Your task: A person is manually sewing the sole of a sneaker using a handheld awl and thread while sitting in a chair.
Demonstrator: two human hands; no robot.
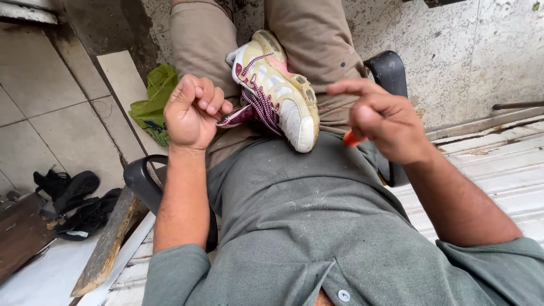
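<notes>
A worn cream and pink sneaker (280, 90) with dark patterned laces lies between my knees on my lap, toe pointing toward me. My left hand (191, 110) is closed on the shoe's pink tongue or collar edge at its left side. My right hand (385, 119) is held to the right of the shoe and grips a small orange tool (352, 137). A thin thread (334, 106) runs from the shoe's side to that hand, index finger stretched out above it.
I sit on a black chair (390, 71) in khaki trousers and a grey shirt. A green plastic bag (154, 102) lies on the floor at left. Black sandals (76, 201) lie at far left by a wooden plank (110, 238). Tiled wall stands behind.
</notes>
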